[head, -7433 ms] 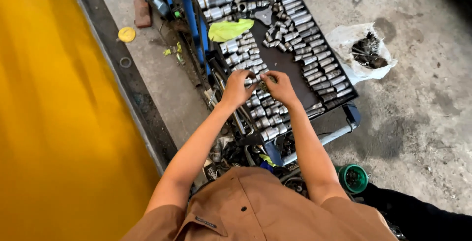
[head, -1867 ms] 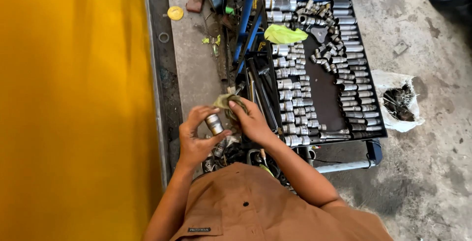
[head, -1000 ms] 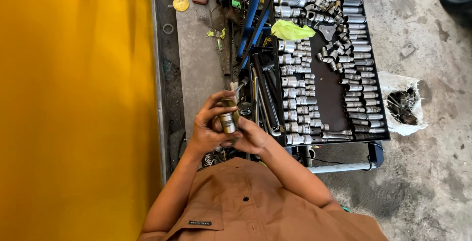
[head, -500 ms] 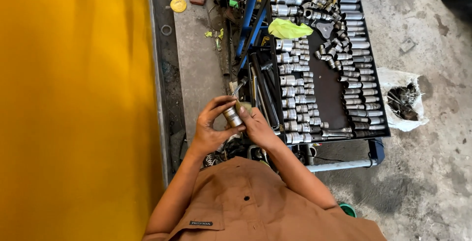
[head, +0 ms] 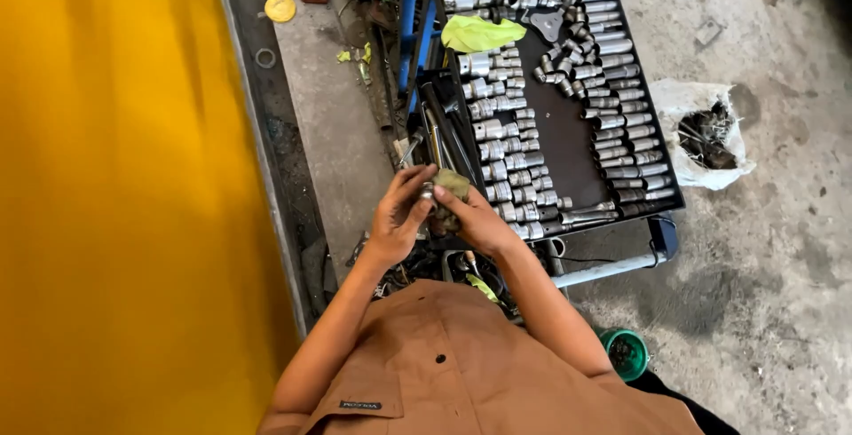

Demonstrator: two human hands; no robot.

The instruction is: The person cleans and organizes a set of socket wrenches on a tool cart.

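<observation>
1. Socket (head: 428, 192): a small, shiny steel cylinder, held between both hands in front of the chest, above the near edge of the tool tray. Only its end shows at the fingertips; the rest is hidden by fingers and cloth.
2. Rag (head: 451, 188): a dull olive-brown, grimy scrap, bunched up and pressed against the socket's right side, partly wrapped round it and gripped from the right.

rag (head: 451, 188) now wrapped over socket (head: 428, 192)
</observation>
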